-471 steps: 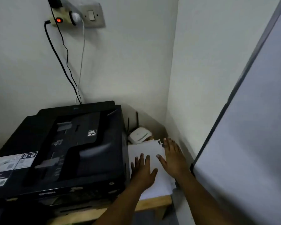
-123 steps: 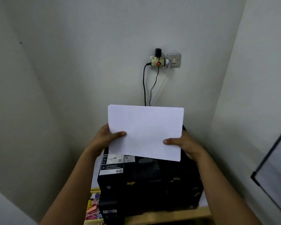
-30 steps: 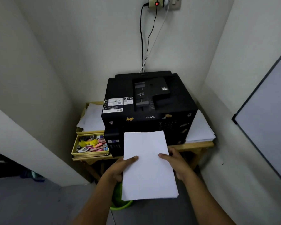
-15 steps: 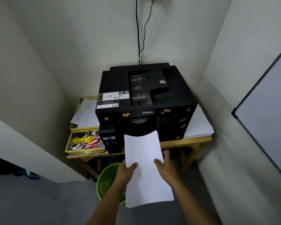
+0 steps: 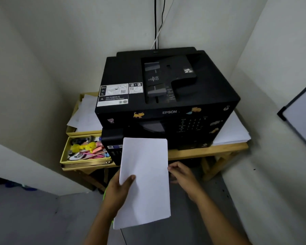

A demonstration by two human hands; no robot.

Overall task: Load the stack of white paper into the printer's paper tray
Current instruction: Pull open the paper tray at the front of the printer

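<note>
White paper stack [image 5: 145,181] held lengthwise before black printer [image 5: 166,103] — left hand [image 5: 117,190] clamped on its edge; right hand [image 5: 181,174] fingertips loose, approx. touching opposite edge.

Both forearms bare, no sleeves; left hand [image 5: 117,190], right hand [image 5: 183,175] ungloved.

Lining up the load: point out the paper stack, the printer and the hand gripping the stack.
paper stack [image 5: 145,181], head view, middle of the top sheet.
printer [image 5: 170,112], head view, front edge by the EPSON logo.
left hand [image 5: 117,190], head view, back of the hand, thumb on the sheet.
</note>
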